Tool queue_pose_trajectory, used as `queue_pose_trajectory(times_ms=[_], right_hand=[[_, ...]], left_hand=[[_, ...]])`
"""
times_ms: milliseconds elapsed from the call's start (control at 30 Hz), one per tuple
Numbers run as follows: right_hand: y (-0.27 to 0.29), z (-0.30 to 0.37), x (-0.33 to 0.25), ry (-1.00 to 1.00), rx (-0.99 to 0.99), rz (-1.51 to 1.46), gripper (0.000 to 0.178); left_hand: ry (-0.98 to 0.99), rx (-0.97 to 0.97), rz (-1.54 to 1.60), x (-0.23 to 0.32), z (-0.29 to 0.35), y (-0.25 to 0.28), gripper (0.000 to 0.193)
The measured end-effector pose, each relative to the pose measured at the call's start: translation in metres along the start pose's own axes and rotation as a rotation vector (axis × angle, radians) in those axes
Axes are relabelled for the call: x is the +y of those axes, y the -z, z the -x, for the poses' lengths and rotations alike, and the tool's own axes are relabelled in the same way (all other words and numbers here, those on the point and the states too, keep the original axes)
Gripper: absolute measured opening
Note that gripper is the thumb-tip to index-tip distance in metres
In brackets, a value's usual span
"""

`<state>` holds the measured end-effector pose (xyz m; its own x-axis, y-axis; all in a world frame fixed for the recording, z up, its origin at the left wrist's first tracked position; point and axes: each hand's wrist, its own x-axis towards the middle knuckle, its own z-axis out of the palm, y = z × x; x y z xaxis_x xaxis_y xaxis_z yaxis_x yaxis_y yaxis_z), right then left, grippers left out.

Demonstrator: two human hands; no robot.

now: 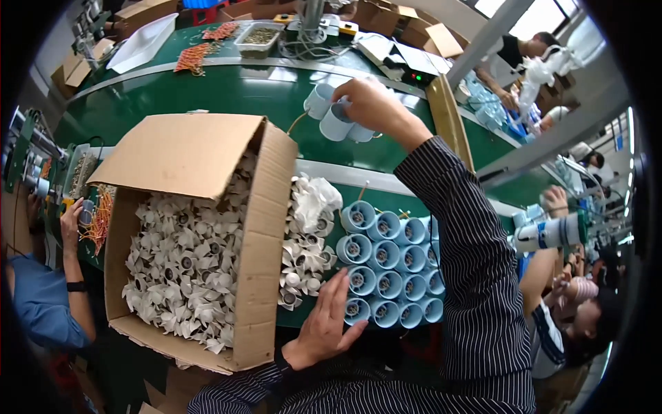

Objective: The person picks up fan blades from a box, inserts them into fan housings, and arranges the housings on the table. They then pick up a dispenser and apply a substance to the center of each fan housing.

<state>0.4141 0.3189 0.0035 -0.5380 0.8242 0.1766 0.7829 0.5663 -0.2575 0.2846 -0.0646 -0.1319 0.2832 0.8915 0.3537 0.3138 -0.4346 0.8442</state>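
Note:
My right hand (369,103) reaches over the green conveyor belt. Its fingers close on a light-blue plastic cup (334,127) with two more such cups beside it, one of them a blue cup (318,101) trailing a thin orange wire. Whether those two are also held is hard to see. Close to me, several light-blue cups (385,254) stand upright in tight rows, with small metallic parts inside. My left hand (323,323) lies against the left side of these rows, fingers stretched out, holding nothing. White fan impellers (303,265) are heaped just beyond it, beside a crumpled white plastic bag (317,203).
An open cardboard box (258,303) full of white impellers stands on the left. Across the belt (241,93) are a white tray (145,41), a bin of small parts (258,41) and bundles of orange wires (193,58). Co-workers sit at left and right.

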Motion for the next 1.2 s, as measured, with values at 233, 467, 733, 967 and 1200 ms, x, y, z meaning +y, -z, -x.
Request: queue_pose_trajectory(times_ms=[233, 467, 733, 967, 1200], right_hand=[[0.110, 0.204, -0.006, -0.203, 0.228, -0.332, 0.026], [0.126, 0.390, -0.011, -0.570, 0.173, -0.386, 0.023], [0.057, 0.471, 0.002, -0.521, 0.058, -0.052, 0.024], [0.026, 0.456, -0.008, -0.489, -0.028, -0.012, 0.024], [0.041, 0.456, -0.014, -0.452, 0.051, -0.113, 0.029]], left_hand=[[-0.016, -0.013, -0.083, -0.011, 0.004, -0.002, 0.092], [-0.002, -0.013, -0.120, -0.008, 0.003, -0.006, 0.089], [0.023, -0.005, -0.163, -0.004, 0.005, -0.008, 0.087], [0.045, -0.018, -0.201, -0.003, 0.004, -0.010, 0.089], [0.048, -0.014, -0.206, -0.003, 0.006, -0.013, 0.090]])
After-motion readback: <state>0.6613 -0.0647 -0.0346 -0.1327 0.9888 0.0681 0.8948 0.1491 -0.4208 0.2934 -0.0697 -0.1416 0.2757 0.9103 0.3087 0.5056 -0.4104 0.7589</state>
